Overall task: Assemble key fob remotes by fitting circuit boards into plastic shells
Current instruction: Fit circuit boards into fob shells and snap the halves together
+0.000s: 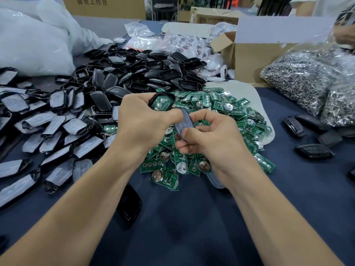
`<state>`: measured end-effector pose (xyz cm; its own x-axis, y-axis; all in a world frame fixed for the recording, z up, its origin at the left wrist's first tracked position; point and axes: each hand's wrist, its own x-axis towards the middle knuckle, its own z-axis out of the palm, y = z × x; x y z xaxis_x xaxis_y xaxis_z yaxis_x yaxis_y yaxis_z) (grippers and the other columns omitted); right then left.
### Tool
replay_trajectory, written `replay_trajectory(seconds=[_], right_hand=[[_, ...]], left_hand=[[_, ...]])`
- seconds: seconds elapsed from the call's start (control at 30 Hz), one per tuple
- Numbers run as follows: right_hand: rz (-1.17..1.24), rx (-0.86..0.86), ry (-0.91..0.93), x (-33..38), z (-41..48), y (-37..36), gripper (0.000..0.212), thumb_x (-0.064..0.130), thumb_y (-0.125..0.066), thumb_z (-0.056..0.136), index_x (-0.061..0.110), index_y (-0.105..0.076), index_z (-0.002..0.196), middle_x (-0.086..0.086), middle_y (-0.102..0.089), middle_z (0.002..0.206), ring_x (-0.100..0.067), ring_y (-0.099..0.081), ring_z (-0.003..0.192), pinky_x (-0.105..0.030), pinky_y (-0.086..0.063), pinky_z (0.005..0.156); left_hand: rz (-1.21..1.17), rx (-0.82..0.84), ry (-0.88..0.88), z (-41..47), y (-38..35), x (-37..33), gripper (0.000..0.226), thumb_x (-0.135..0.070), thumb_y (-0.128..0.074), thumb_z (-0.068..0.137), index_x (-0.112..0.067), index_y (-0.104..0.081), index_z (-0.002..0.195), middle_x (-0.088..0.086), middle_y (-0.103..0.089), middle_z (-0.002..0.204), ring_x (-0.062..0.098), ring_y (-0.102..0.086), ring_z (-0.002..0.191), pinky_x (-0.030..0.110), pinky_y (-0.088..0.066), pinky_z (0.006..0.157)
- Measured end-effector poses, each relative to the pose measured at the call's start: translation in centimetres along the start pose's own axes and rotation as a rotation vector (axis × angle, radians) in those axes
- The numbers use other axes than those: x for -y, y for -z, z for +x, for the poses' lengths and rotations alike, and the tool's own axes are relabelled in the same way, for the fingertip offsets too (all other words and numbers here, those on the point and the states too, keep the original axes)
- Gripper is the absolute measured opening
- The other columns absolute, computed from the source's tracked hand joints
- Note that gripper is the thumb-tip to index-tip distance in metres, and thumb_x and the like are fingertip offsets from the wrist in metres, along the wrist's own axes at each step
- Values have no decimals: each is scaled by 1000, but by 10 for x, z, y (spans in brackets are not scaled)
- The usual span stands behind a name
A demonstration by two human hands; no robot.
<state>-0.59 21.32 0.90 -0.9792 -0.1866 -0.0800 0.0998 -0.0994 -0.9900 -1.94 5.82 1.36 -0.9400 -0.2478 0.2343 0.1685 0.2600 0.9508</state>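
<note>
A: Big stuff first. We've got the table (192, 217) under dark cloth, a heap of black shells (149, 73) at the back, wrapped covers (57, 131) spread down the left, and bagged metal rings (299, 81) on the right.
B: Plus the pile of circuit boards (221, 106) in the middle, right under both hands. Closed fobs (314, 150) lie apart on the right.
A: Hands now. We log the left hand (142, 123) as curled round a shell (171, 98), thumb across its near edge, open face toward the camera.
B: And the right hand (209, 139)?
A: Its thumb and fingertips pinch a cover (185, 120) with film on it, held on edge. Both parts are up above the board pile, off the table.
B: There's a board (161, 105) in the shell, green shows inside the rim. We can't tell if it's fully seated.
A: So we judge the step as closing, cover onto shell.
B: Key relation: the cover sits just nearer us and to the right of the shell, its far end beside the left thumb. Its long axis runs away from us, roughly toward the shell.
A: We can't call the shell's long axis, the hand hides its lower end. The right hand has the part to move, the left looks like the steadying one.
B: We expect the cover needs tipping flat over the open face, with the ends matched.
</note>
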Motion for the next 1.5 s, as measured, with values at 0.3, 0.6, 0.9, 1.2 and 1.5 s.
replay_trajectory(seconds=[0.3,0.6,0.9,1.2,1.5], right_hand=[[-29,-73,27,3,0,8,17,-13,-73,85,1,-66,92,-19,-73,67,-26,-69,52,-32,-59,52],[-79,-84,25,-2,1,4,16,-11,-72,85,5,-71,89,-16,-74,66,-25,-68,52,-30,-56,51],[25,-40,-11,-1,-1,1,17,8,-68,96,10,-78,82,-14,-76,76,-26,-72,60,-29,-59,56],[596,329,-359,12,-2,12,41,24,-47,103,-7,-72,111,-24,-71,96,-27,-71,76,-30,-63,68],[686,496,-352,12,-3,20,28,18,-61,92,0,-78,106,-22,-73,102,-29,-75,87,-34,-64,78]], left_hand=[[-13,215,99,1,8,0,35,-22,-91,76,-24,-66,52,-5,-50,46,10,-36,39,17,-33,42],[50,151,106,-2,4,-3,47,-16,-90,74,-22,-55,43,-7,-46,42,10,-34,38,18,-29,40],[31,67,12,-3,1,-2,44,-19,-89,75,-16,-55,48,0,-46,48,18,-33,44,30,-27,44],[-250,254,143,2,5,2,38,-7,-80,84,-18,-62,52,-1,-51,46,9,-45,40,15,-36,42],[-219,334,179,1,8,0,38,-35,-90,64,-4,-76,81,-5,-55,52,5,-45,44,14,-36,43]])
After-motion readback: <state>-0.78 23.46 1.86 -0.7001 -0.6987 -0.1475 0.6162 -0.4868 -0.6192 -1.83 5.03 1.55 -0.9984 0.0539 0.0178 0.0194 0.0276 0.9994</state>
